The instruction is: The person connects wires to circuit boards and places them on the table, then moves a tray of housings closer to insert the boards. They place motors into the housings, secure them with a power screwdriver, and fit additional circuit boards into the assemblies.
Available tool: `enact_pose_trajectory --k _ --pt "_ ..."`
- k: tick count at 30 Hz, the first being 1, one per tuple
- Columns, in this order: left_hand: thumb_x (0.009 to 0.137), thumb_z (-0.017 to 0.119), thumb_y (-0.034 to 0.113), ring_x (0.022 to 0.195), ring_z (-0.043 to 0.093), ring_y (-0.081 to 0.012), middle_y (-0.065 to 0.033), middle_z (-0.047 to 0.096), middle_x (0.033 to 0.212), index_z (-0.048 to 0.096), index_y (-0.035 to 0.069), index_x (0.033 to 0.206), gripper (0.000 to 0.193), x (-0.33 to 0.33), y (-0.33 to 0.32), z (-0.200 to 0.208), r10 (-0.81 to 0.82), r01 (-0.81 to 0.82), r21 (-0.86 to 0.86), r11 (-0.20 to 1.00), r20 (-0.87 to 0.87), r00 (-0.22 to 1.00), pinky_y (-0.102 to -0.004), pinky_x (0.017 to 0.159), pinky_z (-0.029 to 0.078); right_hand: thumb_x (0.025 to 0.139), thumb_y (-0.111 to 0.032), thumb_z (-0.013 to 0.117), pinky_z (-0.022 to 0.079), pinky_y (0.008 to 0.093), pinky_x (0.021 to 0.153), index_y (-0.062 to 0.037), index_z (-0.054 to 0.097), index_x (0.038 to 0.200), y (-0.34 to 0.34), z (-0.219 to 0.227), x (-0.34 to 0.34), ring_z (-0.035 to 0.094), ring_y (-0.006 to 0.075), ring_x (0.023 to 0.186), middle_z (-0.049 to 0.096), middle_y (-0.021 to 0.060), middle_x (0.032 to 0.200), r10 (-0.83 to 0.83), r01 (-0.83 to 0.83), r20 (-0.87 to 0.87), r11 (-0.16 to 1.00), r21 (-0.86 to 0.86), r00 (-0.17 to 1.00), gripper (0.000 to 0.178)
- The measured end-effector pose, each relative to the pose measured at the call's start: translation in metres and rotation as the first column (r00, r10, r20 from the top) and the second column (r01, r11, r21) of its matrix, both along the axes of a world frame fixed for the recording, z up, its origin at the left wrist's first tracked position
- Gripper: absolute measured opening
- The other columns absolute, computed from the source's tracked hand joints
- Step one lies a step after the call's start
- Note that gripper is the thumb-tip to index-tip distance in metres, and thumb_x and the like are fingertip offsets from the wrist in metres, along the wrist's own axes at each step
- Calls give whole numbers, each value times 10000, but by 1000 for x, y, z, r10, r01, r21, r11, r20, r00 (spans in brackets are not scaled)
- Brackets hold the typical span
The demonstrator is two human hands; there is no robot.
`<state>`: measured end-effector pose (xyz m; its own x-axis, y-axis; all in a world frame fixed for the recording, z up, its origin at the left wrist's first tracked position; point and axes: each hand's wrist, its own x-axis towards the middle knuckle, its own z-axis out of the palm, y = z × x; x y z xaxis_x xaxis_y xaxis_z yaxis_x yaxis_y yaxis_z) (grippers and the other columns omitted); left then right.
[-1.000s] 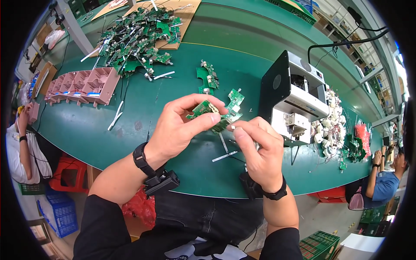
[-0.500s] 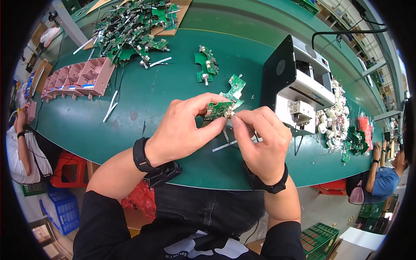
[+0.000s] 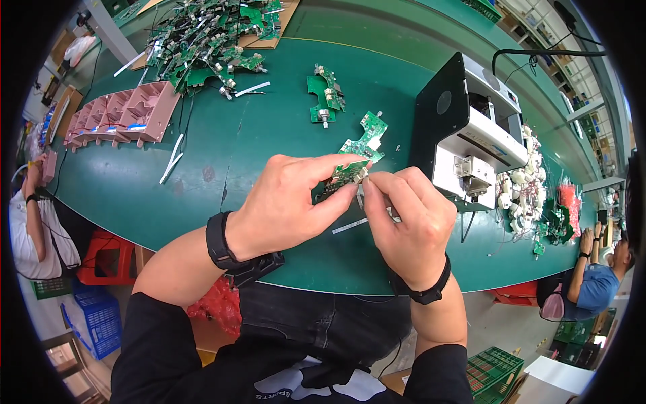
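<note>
Holding a circuit board above the bench

A pink compartmented tray sits left, then a heap of boards. The left hand grips the circuit board between thumb and fingers. The right hand, pinched narrow, is at the board's right edge; I cannot tell what it holds. Farther right stands a black-and-white machine.

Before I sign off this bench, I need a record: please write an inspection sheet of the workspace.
Surface: green table, dark smudge toward the left
Job's things: circuit board in hand; two loose boards beyond it
Clutter: heap of boards, pink tray, white strips, white parts
Hands: left hand pinches the circuit board; right hand has fingertips at its edge, grip unclear
Cables: black cable arching near the machine
Surroundings: person at left, person at right; blue crate at lower left
</note>
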<state>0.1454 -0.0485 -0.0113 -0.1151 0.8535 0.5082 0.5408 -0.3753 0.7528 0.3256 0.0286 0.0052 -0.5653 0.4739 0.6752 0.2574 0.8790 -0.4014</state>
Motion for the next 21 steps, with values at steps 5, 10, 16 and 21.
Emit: enact_pose_trajectory --k 5,10,16,21 --pt "869 737 -19 833 796 -236 -155 797 982 742 -13 1206 336 -4 -6 8 -32 23 -77 997 -119 992 -317 723 612 838 64 767 461 285 493 -3 731 911 2 1 2 615 168 564 646 71 769 16 -16 9 998 -69 1000 106" --pt "861 738 -18 808 792 -259 -157 792 957 742 -9 1211 350 -2 -8 11 -27 14 -80 997 -160 987 -326 691 606 860 62 744 458 305 503 -2 719 910 2 1 1 621 188 587 639 79 776 31 -31 2 995 -97 1000 84" --pt "822 757 -9 662 728 -284 -148 748 807 744 -1 1210 389 0 -7 4 -5 4 -10 1000 -125 992 -351 589 549 873 57 733 463 318 520 -4 713 909 -3 3 0 618 205 594 633 82 776 8 -7 10 997 -77 1000 74" --pt "805 762 2 592 680 -286 -142 697 712 749 1 1200 395 -1 -5 2 8 0 42 999 -198 980 -371 541 513 852 23 776 481 365 529 -33 726 932 0 2 0 621 255 592 615 82 767 24 -17 52 992 -128 998 110"
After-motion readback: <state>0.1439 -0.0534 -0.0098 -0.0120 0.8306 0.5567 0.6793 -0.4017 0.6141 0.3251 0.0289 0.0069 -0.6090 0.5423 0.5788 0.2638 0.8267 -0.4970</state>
